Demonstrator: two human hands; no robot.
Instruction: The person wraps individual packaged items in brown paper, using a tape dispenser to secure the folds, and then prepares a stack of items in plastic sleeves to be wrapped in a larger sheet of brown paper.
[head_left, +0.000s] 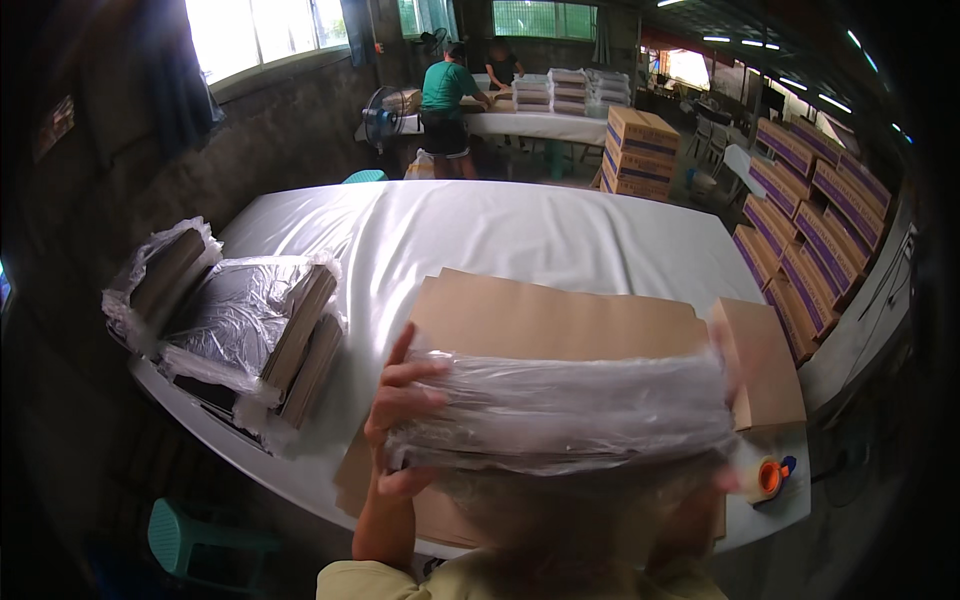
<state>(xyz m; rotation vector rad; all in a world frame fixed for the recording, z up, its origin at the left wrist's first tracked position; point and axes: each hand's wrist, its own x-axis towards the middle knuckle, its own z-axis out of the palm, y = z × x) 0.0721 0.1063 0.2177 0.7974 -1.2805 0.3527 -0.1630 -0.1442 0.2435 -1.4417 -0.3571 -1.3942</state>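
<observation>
Close in front of me is a bundle wrapped in clear, crinkled plastic (575,405), lying crosswise. My left hand (400,405) is closed around its left end, fingers spread along the side and thumb below. At the opposite end, my right hand (735,375) is blurred by motion but grips the same bundle. Flat brown paper sheets (550,308) show beyond and below the bundle. What the plastic encloses is hard to make out.
A white-covered table (480,225) carries plastic-wrapped brown stacks (240,310) at left. To the right are a brown cardboard block (762,365) and a tape roll with an orange core (768,477). Cartons (640,150) stand beyond. Two people work at a far table; a green stool (190,535) stands lower left.
</observation>
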